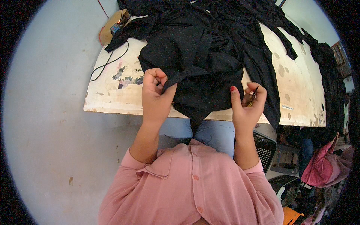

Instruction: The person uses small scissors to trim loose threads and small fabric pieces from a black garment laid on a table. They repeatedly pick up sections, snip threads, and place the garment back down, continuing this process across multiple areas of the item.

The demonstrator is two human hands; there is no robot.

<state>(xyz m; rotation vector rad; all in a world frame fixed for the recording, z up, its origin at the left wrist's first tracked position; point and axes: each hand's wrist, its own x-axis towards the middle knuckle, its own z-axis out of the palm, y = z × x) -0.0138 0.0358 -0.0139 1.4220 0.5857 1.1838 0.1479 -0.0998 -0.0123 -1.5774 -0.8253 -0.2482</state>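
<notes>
A black garment (187,48) lies bunched over the near part of the table, one pointed corner hanging past the front edge. My left hand (155,90) is closed on a fold of its cloth, thumb and fingers pinched together. To the right, my right hand (249,101) curls around a small pair of thread snips (253,96), whose dark tips point up between the fingers. Its thumb, with a red nail, stands apart from the cloth. The snips' lower part is mostly hidden in the palm.
More black clothes (247,11) are heaped across the back of the pale, stained wooden table (296,86). At the back left are a device with a keypad (115,28) and a looped black cable (108,64). Black plastic crates (264,148) and another person in pink (322,165) are at right.
</notes>
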